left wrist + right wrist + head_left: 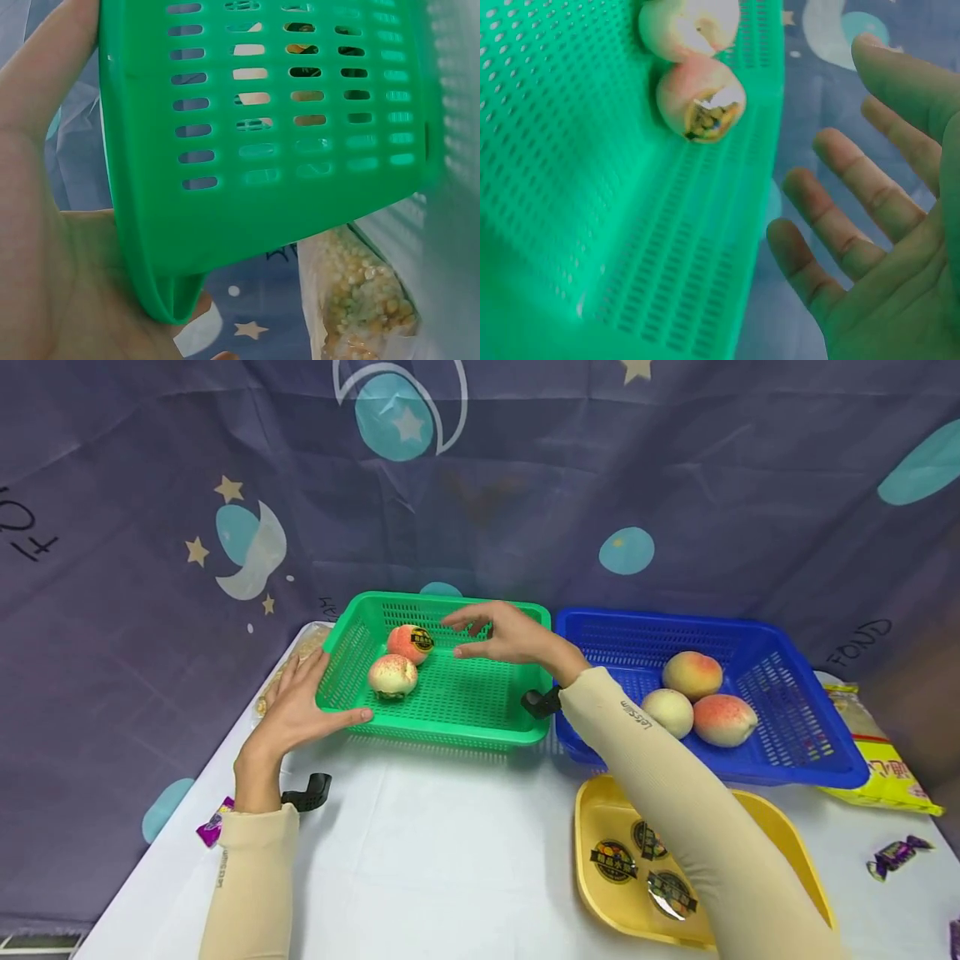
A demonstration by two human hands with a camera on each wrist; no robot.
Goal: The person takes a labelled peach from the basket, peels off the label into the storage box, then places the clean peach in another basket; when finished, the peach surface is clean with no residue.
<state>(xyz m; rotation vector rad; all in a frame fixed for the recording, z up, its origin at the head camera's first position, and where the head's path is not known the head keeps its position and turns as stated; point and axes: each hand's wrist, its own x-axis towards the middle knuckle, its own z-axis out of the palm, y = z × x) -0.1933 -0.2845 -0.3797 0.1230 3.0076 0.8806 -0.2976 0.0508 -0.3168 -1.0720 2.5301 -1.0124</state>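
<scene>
Green perforated plastic basket (450,702) | left hand (300,706) fingers flat against corner | right hand (510,635) spread, empty

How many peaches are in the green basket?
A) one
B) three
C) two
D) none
C: two peaches, one with a sticker and a paler one, lie in the green basket; the other three lie in the blue basket.

Five peaches (410,643), two baskets (450,718)
</scene>
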